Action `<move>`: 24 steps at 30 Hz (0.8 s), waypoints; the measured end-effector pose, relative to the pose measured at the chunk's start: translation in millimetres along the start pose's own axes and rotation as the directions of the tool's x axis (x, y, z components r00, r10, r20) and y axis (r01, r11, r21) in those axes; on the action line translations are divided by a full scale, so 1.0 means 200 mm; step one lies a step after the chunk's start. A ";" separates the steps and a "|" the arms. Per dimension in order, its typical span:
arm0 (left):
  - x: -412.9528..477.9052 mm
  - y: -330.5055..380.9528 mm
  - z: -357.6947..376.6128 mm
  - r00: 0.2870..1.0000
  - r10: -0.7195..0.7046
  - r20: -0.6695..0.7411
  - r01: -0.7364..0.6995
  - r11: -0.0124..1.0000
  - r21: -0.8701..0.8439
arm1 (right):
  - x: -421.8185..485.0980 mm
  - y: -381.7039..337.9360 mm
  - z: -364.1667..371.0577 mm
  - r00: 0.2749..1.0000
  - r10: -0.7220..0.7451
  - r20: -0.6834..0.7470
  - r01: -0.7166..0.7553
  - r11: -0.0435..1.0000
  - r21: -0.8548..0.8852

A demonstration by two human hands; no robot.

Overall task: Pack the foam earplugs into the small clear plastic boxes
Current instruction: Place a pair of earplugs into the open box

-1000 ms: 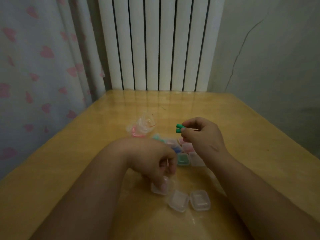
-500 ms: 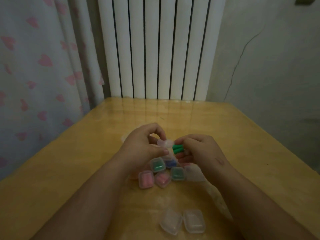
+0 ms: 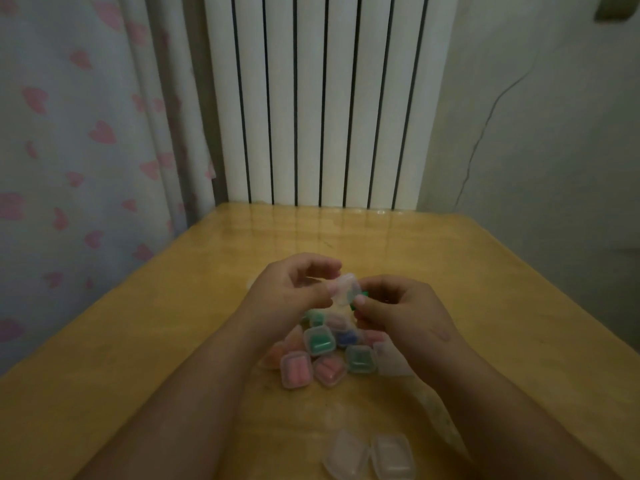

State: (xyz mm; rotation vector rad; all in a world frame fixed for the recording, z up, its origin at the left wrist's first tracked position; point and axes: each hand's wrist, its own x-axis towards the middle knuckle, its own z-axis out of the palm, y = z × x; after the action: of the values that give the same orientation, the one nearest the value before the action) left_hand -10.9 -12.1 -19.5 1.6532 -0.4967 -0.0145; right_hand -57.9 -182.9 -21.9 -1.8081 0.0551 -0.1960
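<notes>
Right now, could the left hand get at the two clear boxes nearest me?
Probably yes: the two near boxes lie uncovered, nothing above them, but the left hand holds a clear box it must first release.

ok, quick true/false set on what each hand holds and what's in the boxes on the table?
1. The left hand holds a small clear box above the table. True.
2. The right hand pinches pink earplugs. False: it pinches green earplugs, right against the held box.
3. The two clear boxes nearest the person show no coloured plugs inside. True.
4. Every filled box in the cluster holds green plugs. False: beside a green-filled box lie a pink-filled box and a blue-filled box.
</notes>
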 end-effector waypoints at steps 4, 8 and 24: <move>0.00 -0.01 0.01 1.000 -0.010 0.018 0.010 1.000 -0.023 | 0.00 0.00 0.00 0.998 -0.037 -0.047 0.036 0.999 -0.029; 0.00 -0.01 0.01 0.999 -0.007 0.044 0.007 1.000 -0.008 | 0.00 0.00 0.01 0.991 -0.065 -0.119 0.056 0.996 -0.075; 0.01 -0.03 0.01 0.996 0.075 -0.056 -0.073 0.996 0.045 | -0.01 -0.02 0.04 0.996 0.075 0.054 -0.082 0.988 0.128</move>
State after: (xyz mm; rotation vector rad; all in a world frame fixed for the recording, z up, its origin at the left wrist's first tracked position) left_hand -8.5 -14.3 -25.4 1.6716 -0.5174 0.0987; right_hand -59.0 -174.1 -19.9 -1.6770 0.0770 -0.0965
